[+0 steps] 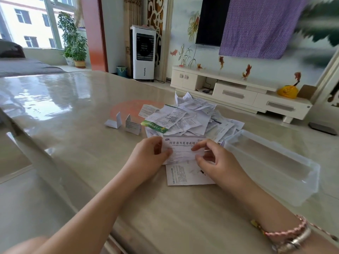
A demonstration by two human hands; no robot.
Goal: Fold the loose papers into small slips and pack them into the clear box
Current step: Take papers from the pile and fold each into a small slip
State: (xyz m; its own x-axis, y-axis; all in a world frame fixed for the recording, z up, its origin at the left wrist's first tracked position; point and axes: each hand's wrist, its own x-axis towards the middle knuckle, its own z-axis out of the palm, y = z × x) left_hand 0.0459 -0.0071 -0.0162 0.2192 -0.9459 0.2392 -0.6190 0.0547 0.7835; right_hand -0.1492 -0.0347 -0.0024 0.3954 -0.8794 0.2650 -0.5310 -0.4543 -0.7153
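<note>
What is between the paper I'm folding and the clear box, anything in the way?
Nothing visible. The paper, pinched by the left hand and right hand, sits just left of the clear box, whose open top looks empty. The paper pile lies behind.

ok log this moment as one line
step: folding | left hand: pinches leaflet | right hand: pinches leaflet | clear box: no slips seen | folded slips: two on table
</note>
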